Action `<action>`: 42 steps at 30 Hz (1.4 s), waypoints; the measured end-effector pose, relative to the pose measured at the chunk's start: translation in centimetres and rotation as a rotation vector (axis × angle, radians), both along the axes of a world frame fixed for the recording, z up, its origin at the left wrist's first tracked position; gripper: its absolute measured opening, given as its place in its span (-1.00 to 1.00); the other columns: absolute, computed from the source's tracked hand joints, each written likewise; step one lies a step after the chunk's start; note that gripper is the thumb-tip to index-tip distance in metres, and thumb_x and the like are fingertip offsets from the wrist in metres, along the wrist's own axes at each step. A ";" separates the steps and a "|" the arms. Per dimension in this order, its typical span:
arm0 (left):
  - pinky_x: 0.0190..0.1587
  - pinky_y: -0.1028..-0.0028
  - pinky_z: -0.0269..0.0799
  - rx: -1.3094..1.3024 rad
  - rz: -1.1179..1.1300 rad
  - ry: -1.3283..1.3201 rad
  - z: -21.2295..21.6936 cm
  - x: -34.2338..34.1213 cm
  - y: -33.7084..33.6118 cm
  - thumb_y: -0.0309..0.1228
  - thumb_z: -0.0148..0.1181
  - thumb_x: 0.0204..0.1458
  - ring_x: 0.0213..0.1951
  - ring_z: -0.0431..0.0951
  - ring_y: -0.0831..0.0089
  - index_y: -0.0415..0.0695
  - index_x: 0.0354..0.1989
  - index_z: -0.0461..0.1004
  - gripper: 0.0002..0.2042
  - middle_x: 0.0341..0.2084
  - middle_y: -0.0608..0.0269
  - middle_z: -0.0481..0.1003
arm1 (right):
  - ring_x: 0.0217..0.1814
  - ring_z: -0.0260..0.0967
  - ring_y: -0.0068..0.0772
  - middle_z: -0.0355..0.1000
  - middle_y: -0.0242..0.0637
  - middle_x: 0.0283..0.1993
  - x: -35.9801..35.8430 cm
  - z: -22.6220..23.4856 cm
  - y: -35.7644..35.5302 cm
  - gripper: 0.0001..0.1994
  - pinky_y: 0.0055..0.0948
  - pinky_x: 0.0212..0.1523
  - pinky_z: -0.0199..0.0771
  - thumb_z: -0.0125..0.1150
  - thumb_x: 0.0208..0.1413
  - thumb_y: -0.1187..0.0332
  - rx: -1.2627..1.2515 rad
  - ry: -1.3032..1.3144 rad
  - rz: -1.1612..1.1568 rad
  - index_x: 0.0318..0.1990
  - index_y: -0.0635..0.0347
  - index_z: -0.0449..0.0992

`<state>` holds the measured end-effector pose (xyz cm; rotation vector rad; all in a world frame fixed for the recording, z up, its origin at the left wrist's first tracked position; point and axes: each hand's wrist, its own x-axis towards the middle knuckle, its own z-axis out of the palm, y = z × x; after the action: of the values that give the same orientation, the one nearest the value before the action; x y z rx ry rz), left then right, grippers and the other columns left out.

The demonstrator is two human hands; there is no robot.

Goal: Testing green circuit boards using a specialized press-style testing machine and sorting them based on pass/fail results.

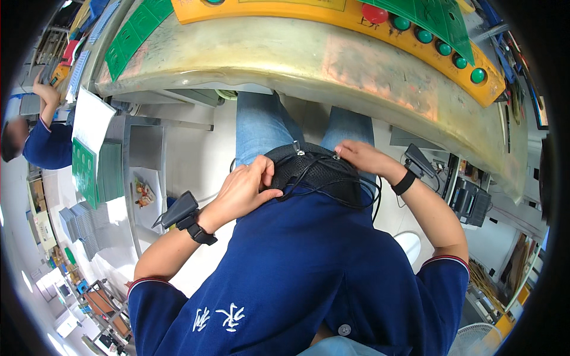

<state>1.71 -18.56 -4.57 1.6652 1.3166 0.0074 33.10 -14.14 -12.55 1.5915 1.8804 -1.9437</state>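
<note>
A black mesh waist bag (323,175) lies across my lap, with black cables (309,168) looped over it. Closed fingers of my left hand (244,188) hold the bag's left edge, the thumb pressed against its lower side. At the bag's upper right, my right hand (363,158) pinches at its zipped edge, beside a small metal zip pull. A second zip pull (298,148) stands up near the top middle, apart from both hands. Each wrist wears a black strap carrying a small black device, one on the left (183,209) and one on the right (420,160).
A worn, pale workbench edge (249,56) runs ahead of my knees. It carries a yellow control panel (493,89) with green buttons and a red one, plus green sheets (138,32). Stacked green boards (110,172) stand at left. Another person (47,142) works at far left.
</note>
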 end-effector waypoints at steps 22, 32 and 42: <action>-0.10 0.21 0.20 0.583 -0.049 0.340 -0.7 0.0 0.2 -0.23 0.35 -0.10 -0.22 0.45 0.27 -0.14 -0.07 0.40 -0.56 -0.36 0.26 0.42 | -0.26 0.52 -0.59 0.56 -0.36 -0.18 1.4 -3.1 -2.1 -0.78 -0.59 -0.31 0.57 0.07 0.24 0.54 -0.837 0.417 -0.354 0.00 0.27 0.53; -0.18 0.29 0.27 0.855 -0.095 -0.124 -0.1 0.1 0.9 -0.32 0.29 -0.30 -0.40 0.43 0.29 -0.11 -0.60 0.34 -0.77 -0.56 0.25 0.33 | 0.00 0.41 -0.62 0.49 -0.33 0.03 -0.2 -2.4 -3.2 -0.64 -0.57 0.00 0.47 0.18 0.19 0.47 -0.594 0.590 -0.410 0.15 0.23 0.45; -0.16 0.27 0.29 0.920 -0.213 -0.224 0.3 0.1 1.9 -0.22 0.31 -0.37 -0.37 0.45 0.28 -0.13 -0.56 0.38 -0.70 -0.51 0.23 0.36 | 0.18 0.32 -0.53 0.40 -0.24 0.20 -4.9 1.7 -1.0 -0.59 -0.48 0.22 0.33 0.18 0.19 0.46 0.115 0.589 -0.017 0.21 0.23 0.39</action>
<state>1.83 -16.62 -4.31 2.4673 0.9987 0.7486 28.15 -15.14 -10.84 1.1265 2.1952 -2.5618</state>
